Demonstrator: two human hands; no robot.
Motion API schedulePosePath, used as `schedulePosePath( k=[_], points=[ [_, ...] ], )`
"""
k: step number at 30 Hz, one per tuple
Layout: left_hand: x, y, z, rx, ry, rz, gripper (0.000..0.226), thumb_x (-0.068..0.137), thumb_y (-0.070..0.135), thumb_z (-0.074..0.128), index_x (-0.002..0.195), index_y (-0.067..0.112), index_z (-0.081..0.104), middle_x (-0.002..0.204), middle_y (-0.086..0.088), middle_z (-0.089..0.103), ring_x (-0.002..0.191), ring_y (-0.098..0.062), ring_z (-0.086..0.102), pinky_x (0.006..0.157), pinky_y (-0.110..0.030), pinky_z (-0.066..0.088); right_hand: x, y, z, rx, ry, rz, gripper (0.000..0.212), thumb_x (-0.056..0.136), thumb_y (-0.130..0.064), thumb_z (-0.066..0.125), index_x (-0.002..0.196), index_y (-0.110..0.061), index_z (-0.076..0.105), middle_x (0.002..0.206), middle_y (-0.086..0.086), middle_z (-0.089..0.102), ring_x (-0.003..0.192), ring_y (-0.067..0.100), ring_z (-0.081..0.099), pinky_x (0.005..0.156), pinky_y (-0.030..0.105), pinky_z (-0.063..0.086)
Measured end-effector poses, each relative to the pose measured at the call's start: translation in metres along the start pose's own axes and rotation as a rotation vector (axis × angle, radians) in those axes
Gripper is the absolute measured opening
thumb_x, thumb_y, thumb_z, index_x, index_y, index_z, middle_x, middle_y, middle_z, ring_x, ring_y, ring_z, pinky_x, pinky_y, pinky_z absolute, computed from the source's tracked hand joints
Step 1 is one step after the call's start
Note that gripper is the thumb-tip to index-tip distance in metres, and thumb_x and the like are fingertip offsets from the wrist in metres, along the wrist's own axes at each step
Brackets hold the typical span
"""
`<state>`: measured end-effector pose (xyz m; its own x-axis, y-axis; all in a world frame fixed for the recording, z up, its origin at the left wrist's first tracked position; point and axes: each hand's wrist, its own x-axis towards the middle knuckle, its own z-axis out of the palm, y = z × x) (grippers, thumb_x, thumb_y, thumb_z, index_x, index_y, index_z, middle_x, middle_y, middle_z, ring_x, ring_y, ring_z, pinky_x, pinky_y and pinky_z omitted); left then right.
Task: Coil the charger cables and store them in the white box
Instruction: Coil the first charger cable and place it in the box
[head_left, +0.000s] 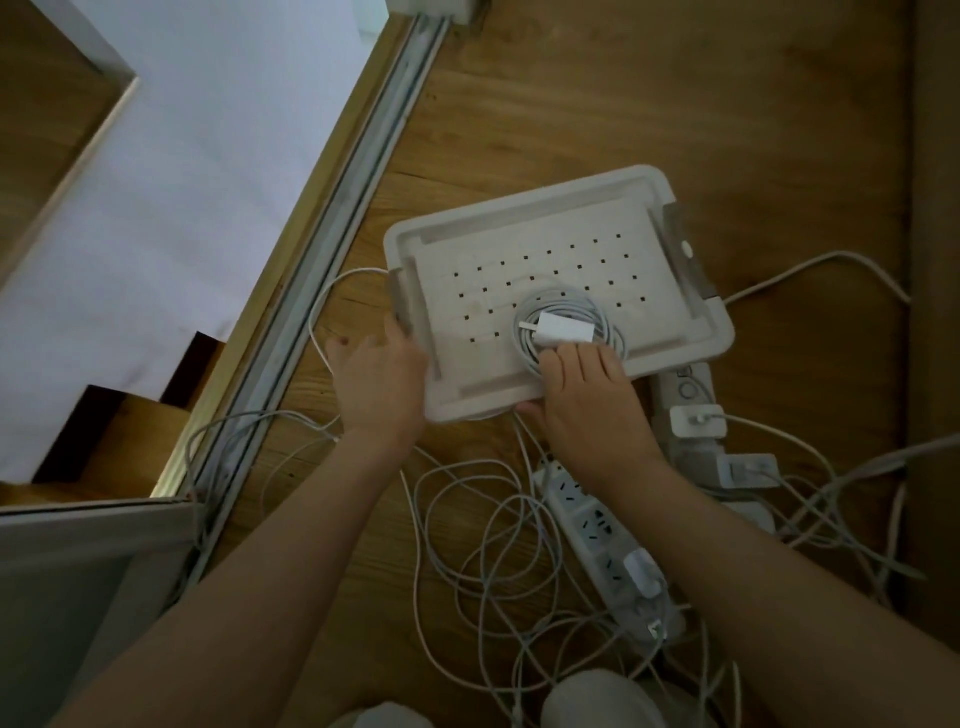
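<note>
One done: coiled cable (566, 299) with a white plug adapter (563, 329) on top, lying on the perforated face of the white box (717, 338), near-right part, inside the raised rim. Can't tell whether that face is a lid or the box's bottom, so "stored" is unconfirmed. Plenty left: loose cables (488, 545) tangled on the wooden floor (727, 104) near the box, more trailing off left and right. At least one adapter plugged into the near power strip (592, 525), others on a second strip (685, 389) just right of the box. Early stage, by my read. Pose: left hand (379, 374) at the box's near-left corner, beside the grey latch (402, 306), fingers (363, 348) spread and relaxed, holding nothing, apparently touching the box's side. Then right hand (582, 400) over the near rim, fingers (571, 358) fairly straight, laid on the coil's near edge, thumb down at the rim; pressing rather than gripping, as far as visible. Both forearms reaching in from the near side.
</note>
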<state>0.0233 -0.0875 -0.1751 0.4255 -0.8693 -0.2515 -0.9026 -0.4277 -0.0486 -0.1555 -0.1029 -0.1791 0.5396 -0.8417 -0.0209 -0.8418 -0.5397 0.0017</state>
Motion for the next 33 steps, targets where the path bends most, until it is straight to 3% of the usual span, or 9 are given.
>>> schedulePosePath(
  k=[2, 5, 10, 14, 18, 22, 27, 30, 33],
  points=[
    [-0.003, -0.003, 0.006, -0.162, -0.045, -0.117, 0.01, 0.091, 0.011, 0.048, 0.081, 0.013, 0.051, 0.072, 0.001, 0.048, 0.077, -0.026, 0.059, 0.096, -0.047, 0.036, -0.001, 0.004, -0.001, -0.027, -0.012, -0.007, 0.044, 0.087, -0.047, 0.039, 0.091, -0.007, 0.057, 0.082, 0.01, 0.056, 0.077, 0.025, 0.055, 0.084, 0.042, 0.05],
    [-0.004, -0.009, 0.023, -0.419, 0.012, -0.154, 0.03, 0.102, 0.022, 0.027, 0.083, 0.013, 0.049, 0.079, -0.004, 0.053, 0.081, -0.027, 0.054, 0.093, -0.045, 0.036, -0.002, 0.008, 0.0, -0.043, -0.015, -0.029, 0.046, 0.088, -0.048, 0.036, 0.093, -0.007, 0.056, 0.084, 0.009, 0.055, 0.079, 0.025, 0.054, 0.084, 0.042, 0.049],
    [-0.002, -0.003, 0.023, -0.57, 0.036, -0.286, 0.036, 0.1, 0.024, 0.036, 0.134, 0.015, 0.041, 0.131, -0.017, 0.046, 0.121, -0.036, 0.044, 0.102, -0.054, 0.033, -0.002, 0.01, -0.002, -0.01, 0.008, -0.022, 0.042, 0.086, -0.048, 0.042, 0.087, -0.008, 0.057, 0.08, 0.009, 0.057, 0.075, 0.024, 0.056, 0.081, 0.04, 0.051],
    [-0.018, 0.018, -0.001, -0.394, 0.336, 0.128, 0.04, 0.089, 0.012, 0.048, 0.129, 0.013, 0.048, 0.128, -0.013, 0.047, 0.119, -0.031, 0.045, 0.096, -0.044, 0.033, -0.001, 0.018, -0.003, 0.056, 0.031, -0.065, 0.027, 0.081, -0.037, 0.058, 0.084, -0.011, 0.057, 0.078, 0.007, 0.058, 0.071, 0.022, 0.055, 0.074, 0.035, 0.051],
    [-0.032, 0.05, -0.001, -0.255, 0.152, 0.53, 0.034, 0.089, 0.018, 0.051, 0.123, 0.018, 0.051, 0.126, -0.007, 0.049, 0.117, -0.026, 0.046, 0.097, -0.041, 0.035, -0.007, 0.042, -0.012, 0.12, 0.071, 0.025, 0.006, 0.088, -0.011, 0.049, 0.089, -0.011, 0.056, 0.083, 0.007, 0.058, 0.073, 0.021, 0.053, 0.073, 0.036, 0.049],
    [-0.041, 0.057, 0.013, -0.168, 0.101, 0.563, 0.029, 0.079, 0.018, 0.068, 0.107, 0.019, 0.06, 0.123, -0.014, 0.054, 0.115, -0.036, 0.05, 0.097, -0.058, 0.038, 0.0, 0.085, -0.033, 0.078, 0.016, 0.25, 0.024, 0.099, -0.019, 0.037, 0.114, -0.005, 0.048, 0.113, 0.014, 0.053, 0.103, 0.028, 0.05, 0.093, 0.039, 0.038],
    [-0.041, 0.045, 0.009, -0.147, 0.019, 0.463, 0.037, 0.078, 0.006, 0.056, 0.11, 0.023, 0.054, 0.135, -0.008, 0.04, 0.128, -0.029, 0.033, 0.107, -0.054, 0.025, 0.019, 0.13, -0.036, 0.15, 0.04, 0.631, 0.043, 0.097, -0.033, 0.042, 0.126, -0.001, 0.041, 0.13, 0.019, 0.046, 0.122, 0.032, 0.041, 0.103, 0.042, 0.031],
    [-0.043, 0.043, -0.001, -0.224, 0.05, 0.474, 0.02, 0.085, 0.021, 0.054, 0.105, 0.022, 0.053, 0.133, -0.004, 0.04, 0.129, -0.023, 0.032, 0.11, -0.053, 0.02, 0.027, 0.139, -0.026, 0.297, -0.019, 0.786, 0.061, 0.094, -0.05, 0.041, 0.128, 0.0, 0.041, 0.132, 0.02, 0.046, 0.125, 0.033, 0.041, 0.104, 0.044, 0.032],
    [-0.039, 0.064, -0.01, -0.252, 0.037, 0.564, 0.035, 0.09, 0.033, 0.052, 0.124, 0.027, 0.048, 0.14, 0.002, 0.036, 0.135, -0.018, 0.026, 0.114, -0.054, 0.014, 0.037, 0.132, -0.015, 0.37, -0.08, 0.745, 0.072, 0.087, -0.063, 0.043, 0.124, -0.002, 0.045, 0.126, 0.017, 0.05, 0.119, 0.032, 0.046, 0.099, 0.044, 0.039]
  ],
)
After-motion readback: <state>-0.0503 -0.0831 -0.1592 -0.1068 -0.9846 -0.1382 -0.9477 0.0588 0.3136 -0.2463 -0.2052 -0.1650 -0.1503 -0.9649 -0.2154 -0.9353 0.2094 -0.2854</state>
